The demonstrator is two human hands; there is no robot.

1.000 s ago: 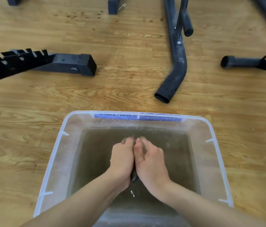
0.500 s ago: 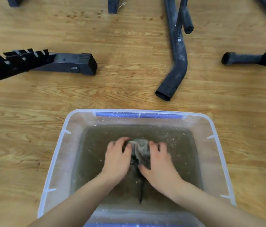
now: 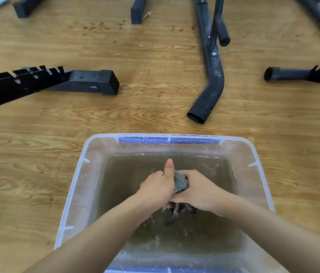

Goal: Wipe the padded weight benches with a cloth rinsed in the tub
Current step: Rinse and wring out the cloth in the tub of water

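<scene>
Cloth wrung between left hand and right hand, both gripping tight, over tub so runoff lands in the water.

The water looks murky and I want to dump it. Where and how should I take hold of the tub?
Probably take the tub by its left and right rims, one hand from each side. It is wide, open-topped and holds water, so a two-sided grip keeps it level. First the left hand and right hand must free the cloth.

Tub walls around both hands
</scene>
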